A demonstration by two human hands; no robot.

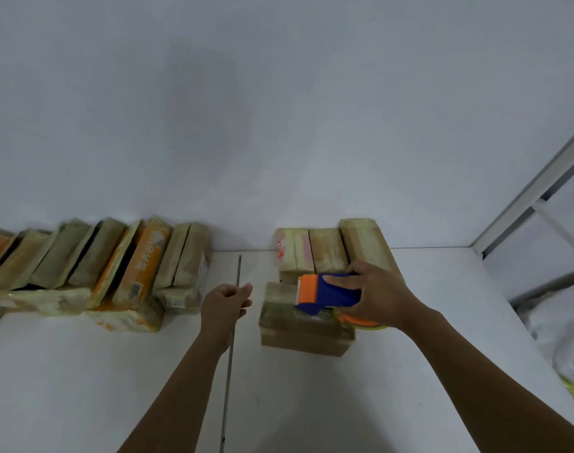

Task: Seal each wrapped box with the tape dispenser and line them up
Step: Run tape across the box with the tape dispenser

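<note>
Fingers (pixel 342 282) of the right hand (pixel 377 292) are gripping one tape dispenser (pixel 328 291) atop one box (pixel 298 328); the left hand (pixel 225 300) is hanging loosely curled, empty.

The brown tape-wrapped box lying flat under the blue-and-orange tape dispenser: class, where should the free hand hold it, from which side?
Probably the bare left end of the brown tape-wrapped box, from the left: the blue-and-orange tape dispenser and right hand cover its right half, and the left hand is beside that end.
</note>
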